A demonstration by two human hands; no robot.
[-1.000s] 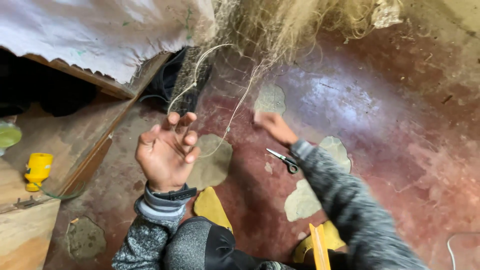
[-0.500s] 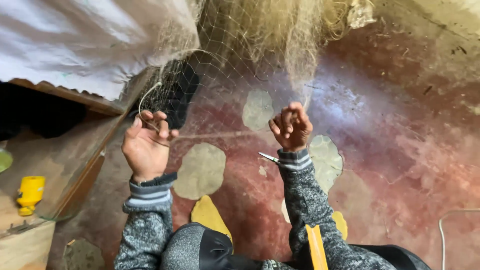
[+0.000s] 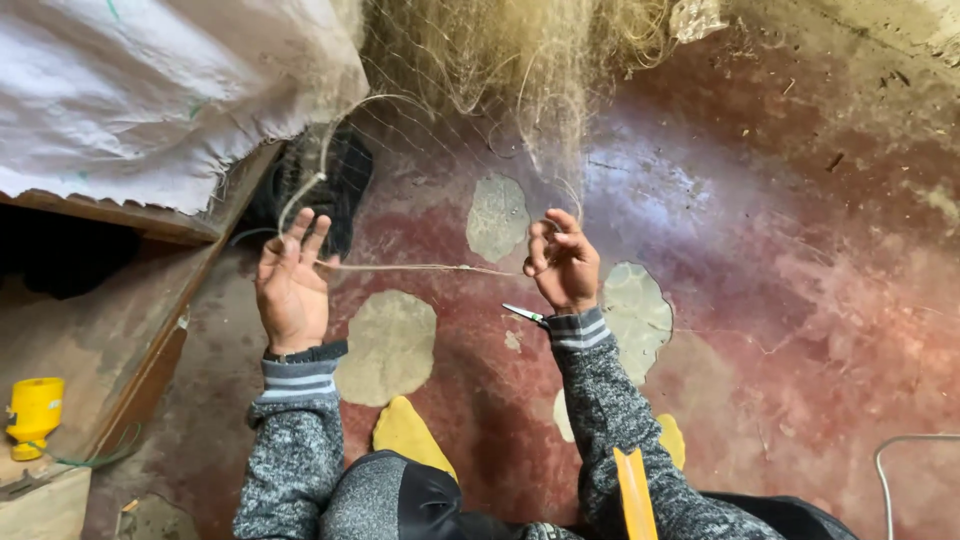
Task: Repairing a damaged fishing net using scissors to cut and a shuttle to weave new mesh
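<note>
In the head view, a worn red floor (image 3: pixel 780 300) with pale bare patches filled most of the frame. A white woven sheet (image 3: pixel 150 90) hung over a wooden ledge (image 3: pixel 150 330) in the upper left, and a small yellow plastic spool (image 3: pixel 33 415) sat at the lower left edge. A tangled, straw-coloured fishing net (image 3: pixel 500 60) hung down from the top centre.

A thin cord (image 3: pixel 420 267) of the net ran almost level across the middle of the frame, its long axis left to right, stretched between the two hands. The left hand (image 3: pixel 292 285) was raised palm up at centre left, its fingers (image 3: pixel 305 230) spread loosely open, with the cord crossing them; whether they gripped it could not be told. The right hand (image 3: pixel 562 265) at centre had its fingers curled in, pinching the cord's right end among fine mesh strands.

A small pair of scissors (image 3: pixel 525 314) showed just left of the right wrist, touching the striped grey cuff. A flat yellow strip (image 3: pixel 636 495) lay along the right forearm at the bottom of the frame.
</note>
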